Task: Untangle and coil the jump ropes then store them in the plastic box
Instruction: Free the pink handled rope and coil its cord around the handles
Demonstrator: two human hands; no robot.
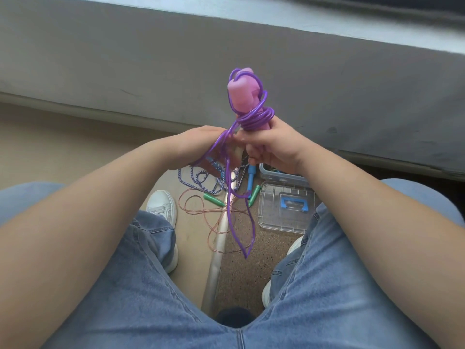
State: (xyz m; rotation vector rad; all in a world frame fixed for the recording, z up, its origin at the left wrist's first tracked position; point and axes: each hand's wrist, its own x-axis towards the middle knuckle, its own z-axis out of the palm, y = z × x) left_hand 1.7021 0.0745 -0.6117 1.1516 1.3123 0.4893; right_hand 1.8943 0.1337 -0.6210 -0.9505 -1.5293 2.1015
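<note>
Right hand (274,147) grips pink handles (242,96); floor (63,137) beige.

Box lid (286,210) lies right of floor ropes (201,180).

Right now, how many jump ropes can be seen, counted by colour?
Purple plastic rope wound on pink handles, held in both hands: 1
Blue-and-white braided rope on the floor: 1
Thin copper-coloured rope with green handles, on the floor: 1
Total: 3
</note>
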